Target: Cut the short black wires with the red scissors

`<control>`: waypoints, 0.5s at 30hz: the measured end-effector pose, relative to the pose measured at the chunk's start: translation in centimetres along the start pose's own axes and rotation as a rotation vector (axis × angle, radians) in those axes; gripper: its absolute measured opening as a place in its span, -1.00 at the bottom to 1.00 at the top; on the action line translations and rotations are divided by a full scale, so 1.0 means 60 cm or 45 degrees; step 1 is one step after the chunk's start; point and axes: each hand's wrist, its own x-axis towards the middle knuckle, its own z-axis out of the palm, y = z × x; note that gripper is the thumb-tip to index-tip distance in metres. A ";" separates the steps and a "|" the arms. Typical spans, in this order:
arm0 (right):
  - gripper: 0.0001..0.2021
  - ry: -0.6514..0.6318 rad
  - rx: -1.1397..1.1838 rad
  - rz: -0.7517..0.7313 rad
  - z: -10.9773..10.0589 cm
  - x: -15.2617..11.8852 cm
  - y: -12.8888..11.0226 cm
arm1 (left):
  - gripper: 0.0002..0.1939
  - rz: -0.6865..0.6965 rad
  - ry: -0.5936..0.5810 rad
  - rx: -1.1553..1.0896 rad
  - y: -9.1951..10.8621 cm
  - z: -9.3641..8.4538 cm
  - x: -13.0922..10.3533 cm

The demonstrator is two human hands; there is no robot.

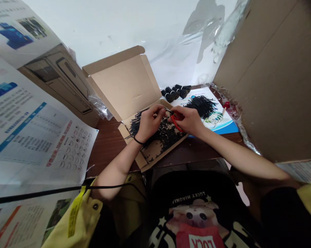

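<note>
My right hand [190, 119] is closed around red-handled cutting pliers [176, 123], their dark jaws pointing left. Just beyond the jaws, my left hand [151, 120] pinches a thin black piece, mostly hidden by the fingers. Both hands are over an open shallow cardboard box [159, 158], its lid [128, 88] tilted up at the back. Long thin black strips [136, 124] lie at the left of the box, partly under my left hand. Tiny black bits [168, 136] are scattered over the box floor below the pliers.
Behind the box lie several banded black bundles [174, 92]. A loose pile of black strips [202, 106] and pale rubber bands [214, 119] rest on a printed sheet [226, 126] at right. Cardboard [271, 79] rises on the right; a printed poster [39, 131] hangs left.
</note>
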 end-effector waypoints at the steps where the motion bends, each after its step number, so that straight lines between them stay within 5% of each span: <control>1: -0.73 0.001 0.006 -0.005 0.000 0.000 0.000 | -0.85 -0.003 -0.001 -0.007 0.000 0.000 0.000; 15: -0.69 -0.038 0.071 0.055 0.000 0.001 -0.002 | -0.83 0.023 -0.023 -0.051 -0.009 0.001 -0.001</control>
